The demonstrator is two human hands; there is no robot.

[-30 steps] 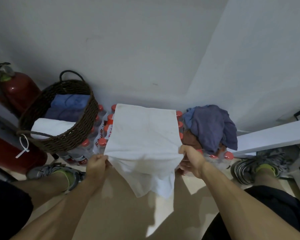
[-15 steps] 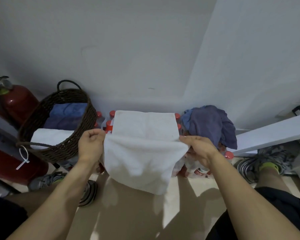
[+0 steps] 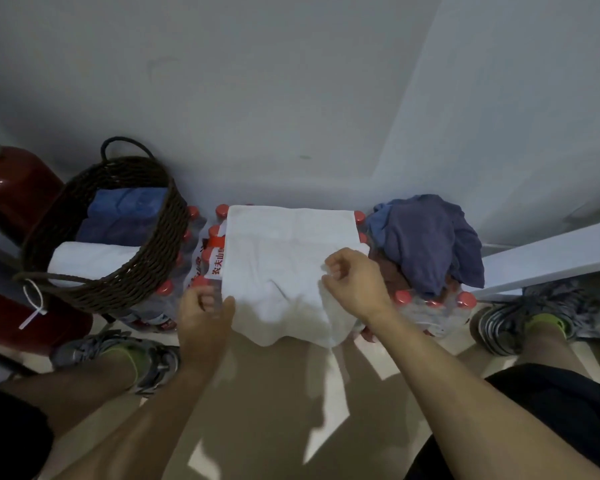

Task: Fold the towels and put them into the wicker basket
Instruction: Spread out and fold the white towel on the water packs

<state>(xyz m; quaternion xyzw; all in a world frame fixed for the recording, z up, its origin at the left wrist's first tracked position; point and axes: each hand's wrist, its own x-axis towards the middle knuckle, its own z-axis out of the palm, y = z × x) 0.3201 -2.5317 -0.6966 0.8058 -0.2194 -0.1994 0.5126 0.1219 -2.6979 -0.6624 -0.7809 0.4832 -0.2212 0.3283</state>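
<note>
White towel point(image 3: 284, 258) lies spread over shrink-wrapped packs of red-capped water bottles point(image 3: 201, 258) set against the wall point(image 3: 257, 98); its near edge hangs off the front of the packs toward the floor point(image 3: 284, 393), with a fold of cloth doubled back across the lower half. Left hand point(image 3: 205, 311) sits at the towel's near left edge, thumb tip touching the cloth, fingers curled in loosely; whether it actually pinches the fabric, cannot tell. Right hand point(image 3: 355, 285) rests on top of the towel toward its right side, fingers curled, fingertips seeming to nip a small ridge of cloth, though the hold is partly hidden by the hand itself. Wicker basket point(image 3: 94, 237) stands to the left, perched tilted on the bottle packs, just beside the towel's left edge but apart from it; inside it a folded blue towel point(image 3: 129, 207) at the back, a darker one below it, and a folded white towel point(image 3: 90, 263) at the front. Crumpled purple-blue towel point(image 3: 426, 240) heaps on the bottles to the right, close by the right hand. Red fire extinguisher point(image 3: 11, 188) at far left behind the basket. Grey sneakers point(image 3: 118, 355) planted either side on the tan floor.
</note>
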